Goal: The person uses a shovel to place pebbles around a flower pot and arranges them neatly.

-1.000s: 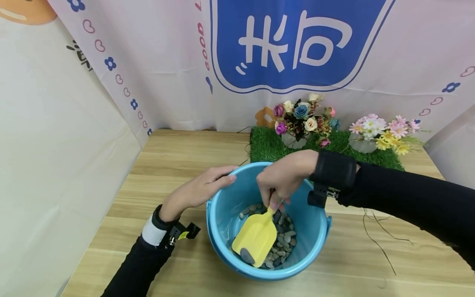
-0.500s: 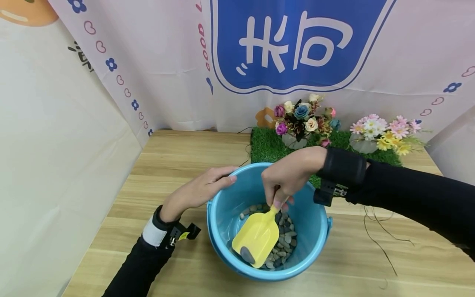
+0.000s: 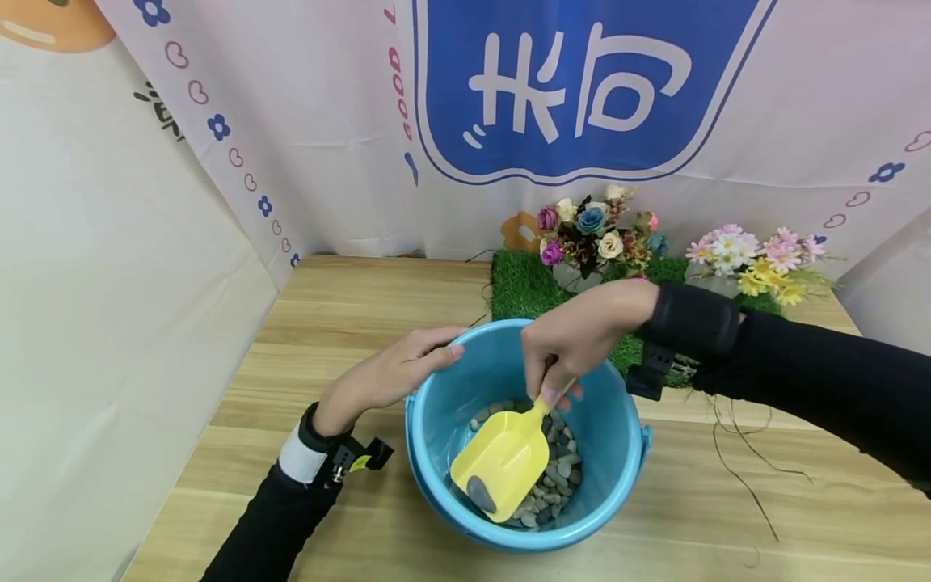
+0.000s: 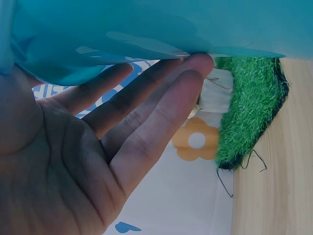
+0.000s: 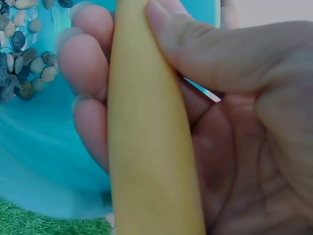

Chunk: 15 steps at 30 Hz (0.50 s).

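Note:
A light-blue bucket point(image 3: 618, 493) with loose pebbles point(image 3: 553, 477) in its bottom stands on the wooden table. My right hand point(image 3: 585, 327) grips the handle of a yellow toy shovel point(image 3: 512, 453) inside the bucket. In the right wrist view, fingers and thumb wrap the shovel's handle point(image 5: 149, 127). One larger grey stone point(image 3: 480, 493) lies near the front edge of the shovel's blade. My left hand point(image 3: 393, 368) rests against the bucket's left rim, its fingers nearly straight. The left wrist view shows those fingers point(image 4: 151, 125) along the bucket's outer wall.
Behind the bucket lies a mat of artificial grass point(image 3: 520, 287). On it stand a pot of mixed roses point(image 3: 600, 230) and a pot of pink, white and yellow flowers point(image 3: 756, 255). Dark loose threads point(image 3: 749, 485) lie on the table at the right. A printed cloth point(image 3: 349, 162) hangs behind.
My right hand has moved up and slightly right, and the shovel's handle with it. The blade has lifted a little, still carrying the grey stone. My left hand stays on the rim.

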{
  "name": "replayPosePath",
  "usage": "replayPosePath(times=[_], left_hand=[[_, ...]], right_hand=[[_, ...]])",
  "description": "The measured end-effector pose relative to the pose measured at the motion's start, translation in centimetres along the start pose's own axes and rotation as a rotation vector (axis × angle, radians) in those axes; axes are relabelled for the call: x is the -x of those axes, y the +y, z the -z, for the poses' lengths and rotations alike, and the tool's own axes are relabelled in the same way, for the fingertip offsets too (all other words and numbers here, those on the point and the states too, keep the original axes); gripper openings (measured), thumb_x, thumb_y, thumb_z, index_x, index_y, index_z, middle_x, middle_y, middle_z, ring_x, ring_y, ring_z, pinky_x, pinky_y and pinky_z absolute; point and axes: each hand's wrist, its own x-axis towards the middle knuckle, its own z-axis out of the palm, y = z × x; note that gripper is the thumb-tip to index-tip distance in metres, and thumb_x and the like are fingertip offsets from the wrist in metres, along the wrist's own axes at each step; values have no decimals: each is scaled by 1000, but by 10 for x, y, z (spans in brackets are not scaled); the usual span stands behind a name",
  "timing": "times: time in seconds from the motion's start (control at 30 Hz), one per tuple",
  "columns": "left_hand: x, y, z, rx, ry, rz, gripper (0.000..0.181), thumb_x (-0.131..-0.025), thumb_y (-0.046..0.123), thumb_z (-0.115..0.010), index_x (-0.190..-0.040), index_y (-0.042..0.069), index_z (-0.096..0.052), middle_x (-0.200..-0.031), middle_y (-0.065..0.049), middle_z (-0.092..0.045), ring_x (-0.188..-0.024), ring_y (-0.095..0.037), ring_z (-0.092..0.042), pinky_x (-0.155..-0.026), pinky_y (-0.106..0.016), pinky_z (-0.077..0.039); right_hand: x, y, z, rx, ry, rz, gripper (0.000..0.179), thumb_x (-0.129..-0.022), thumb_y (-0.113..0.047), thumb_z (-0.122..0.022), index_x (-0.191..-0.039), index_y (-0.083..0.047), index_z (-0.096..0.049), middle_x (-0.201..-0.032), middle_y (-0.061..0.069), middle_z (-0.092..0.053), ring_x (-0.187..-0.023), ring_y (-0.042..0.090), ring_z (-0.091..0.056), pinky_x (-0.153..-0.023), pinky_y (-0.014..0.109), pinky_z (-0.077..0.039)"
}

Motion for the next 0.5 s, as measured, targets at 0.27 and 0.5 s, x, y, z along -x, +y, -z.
replayPosePath(times=[0.27,0.5], left_hand=[[-1,-20,0,-13,9,1,33,-102,27,-34,-131,16,-47,-112,-5,-61,-86,-19,-64,-68,-35,-56],[-1,-10,0,-8,11,3,32,-102,20,-34,-130,12,-47,-111,-8,-61,-86,-20,-64,-69,-35,-56]], right_hand=[[21,2,2,-60,53,55,22,-96,-19,-50,-81,-20,-67,-74,-3,-62,-67,21,-58,-65,34,-54],[46,5,-1,-112,124,32,20,-96,-19,-50,-87,-19,-68,-78,5,-64,-66,20,-58,-63,32,-54]])
